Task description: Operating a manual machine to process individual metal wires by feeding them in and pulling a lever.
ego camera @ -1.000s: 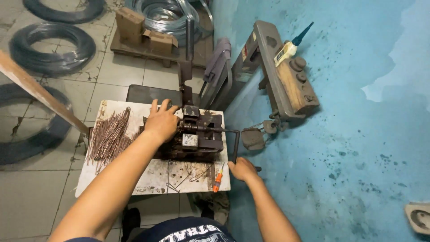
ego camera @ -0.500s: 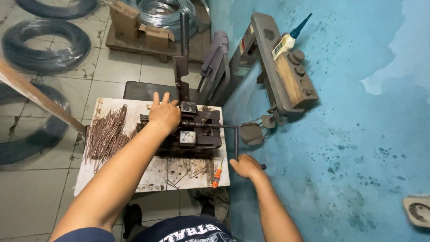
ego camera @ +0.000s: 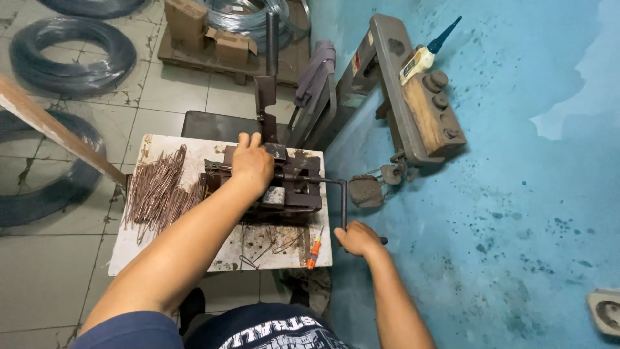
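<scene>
On top of the small white counter [ego camera: 129, 255], a dark iron wire-bending jig [ego camera: 290, 187] is being worked by both hands. Left hand [ego camera: 252, 165] lies flat over the jig's top, fingers pressed down on it rather than wrapped round anything; whether a wire sits under the palm is hidden. Right hand [ego camera: 359, 239] has its grip clenched on the crank handle [ego camera: 344, 205], which sticks out from the jig's right side and hangs low, just off the counter's edge. By my judgement the step in hand is one bend at the crank, and the next move would call for a steady turn while the left hand pins the work. Left of the jig lies one loose heap of bent wire pieces [ego camera: 158, 190], too many to count; near the jig's front lies one orange screwdriver [ego camera: 313, 249]. Beyond the jig, on the floor, I count three dark wire coils [ego camera: 71, 55].
</scene>
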